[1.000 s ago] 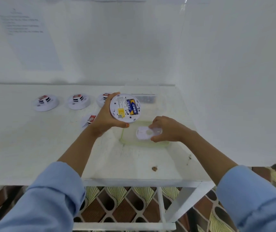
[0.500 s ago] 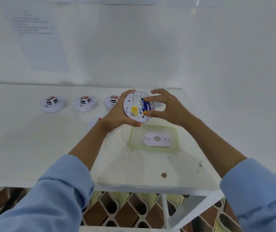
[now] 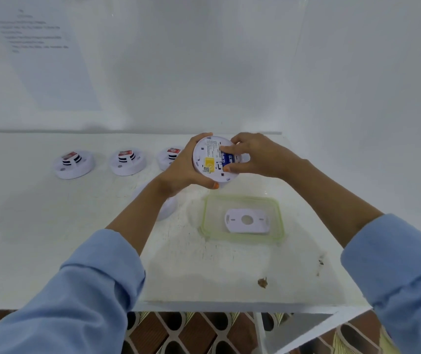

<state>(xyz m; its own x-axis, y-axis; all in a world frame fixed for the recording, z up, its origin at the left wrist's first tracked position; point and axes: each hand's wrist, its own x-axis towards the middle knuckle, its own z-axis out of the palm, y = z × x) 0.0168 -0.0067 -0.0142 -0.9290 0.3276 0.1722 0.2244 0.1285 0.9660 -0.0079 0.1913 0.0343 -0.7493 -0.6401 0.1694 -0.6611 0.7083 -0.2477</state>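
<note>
Detector (image 3: pixel 205 152) sits cupped in the left grip (image 3: pixel 178 170); right grip (image 3: pixel 260 157) pinches the battery (image 3: pixel 227 159). Best to steady the body and ease the battery straight, without twisting.

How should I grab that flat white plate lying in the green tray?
Probably from above: pinch the white plate by its front and back long edges. It lies flat inside the tray, whose raised green rim blocks a sideways reach.
</note>
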